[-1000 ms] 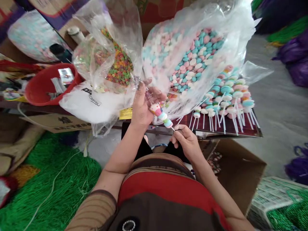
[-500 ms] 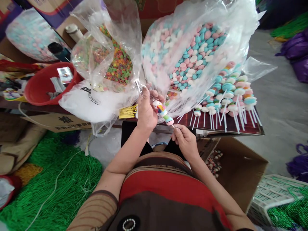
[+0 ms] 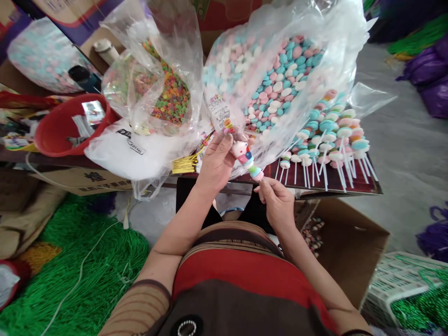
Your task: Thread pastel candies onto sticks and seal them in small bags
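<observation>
A candy skewer (image 3: 248, 161) with a white and pink figure and pastel pieces hangs slantwise between my hands. A clear printed wrapper (image 3: 220, 112) stands up at its top end, where my left hand (image 3: 219, 161) pinches it with thumb and fingers. At the lower end, my right hand (image 3: 278, 200) has its fingers closed on the stick, just under the pink piece. Yellow twist ties (image 3: 184, 164) lie left of my left hand. Finished-looking candy skewers (image 3: 327, 135) with white sticks are piled on the dark red table (image 3: 297, 186) at the right.
Behind my hands are a large bag of pastel candies (image 3: 280, 88) and a bag of ring candies (image 3: 171, 100). A red basin (image 3: 52, 135) stands at the left. Below the table are an open carton (image 3: 346, 247), a white crate (image 3: 385, 284) and green strands (image 3: 80, 261).
The skewer and both hands have shifted slightly right. The printed wrapper now stands spread above my left hand, and the figure on the skewer shows more fully.
</observation>
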A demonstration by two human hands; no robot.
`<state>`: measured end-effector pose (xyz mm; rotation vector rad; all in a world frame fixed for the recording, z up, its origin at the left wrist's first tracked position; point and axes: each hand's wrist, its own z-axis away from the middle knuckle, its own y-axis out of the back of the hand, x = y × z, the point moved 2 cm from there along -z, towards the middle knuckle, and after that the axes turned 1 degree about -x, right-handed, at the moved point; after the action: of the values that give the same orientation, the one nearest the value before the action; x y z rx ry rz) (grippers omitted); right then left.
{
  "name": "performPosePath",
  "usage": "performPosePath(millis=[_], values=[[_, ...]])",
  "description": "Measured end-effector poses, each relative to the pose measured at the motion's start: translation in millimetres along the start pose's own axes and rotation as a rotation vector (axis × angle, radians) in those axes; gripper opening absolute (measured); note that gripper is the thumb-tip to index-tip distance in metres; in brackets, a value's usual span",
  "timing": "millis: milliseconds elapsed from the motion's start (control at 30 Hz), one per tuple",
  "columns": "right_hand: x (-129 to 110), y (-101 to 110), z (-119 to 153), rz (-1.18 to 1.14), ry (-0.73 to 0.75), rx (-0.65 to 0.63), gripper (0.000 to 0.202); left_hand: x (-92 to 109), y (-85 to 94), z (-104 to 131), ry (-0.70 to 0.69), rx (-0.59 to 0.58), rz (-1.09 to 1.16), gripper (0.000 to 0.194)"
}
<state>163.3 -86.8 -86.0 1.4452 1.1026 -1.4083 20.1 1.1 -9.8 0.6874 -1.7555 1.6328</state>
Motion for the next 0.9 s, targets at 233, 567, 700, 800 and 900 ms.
performPosePath(millis=[233,567,700,800,900], values=[[-3.7,-2.9,2.6,0.113,0.070,0.004,0.040,-15.5,-4.5,6.6,-0.048,0.068,-0.098,0.024],[-13.0,-11.6,6.4,0.036,0.005,-0.130,0.037,-20.3,-6.3,17.5,0.069,0.063,-0.136,0.041],[-11.4,-12.2,8.0,0.009,-0.003,-0.185,0.033,-14.6,-2.9,14.0,0.038,0.060,-0.086,0.032],[-8.8,-14.3,7.9,-0.023,-0.043,-0.204,0.028,-14.5,-2.7,14.6,0.049,0.015,-0.117,0.030],[-6.3,-16.1,5.8,-0.063,-0.064,-0.149,0.030,-14.6,-2.2,16.2,0.090,-0.068,-0.147,0.034]])
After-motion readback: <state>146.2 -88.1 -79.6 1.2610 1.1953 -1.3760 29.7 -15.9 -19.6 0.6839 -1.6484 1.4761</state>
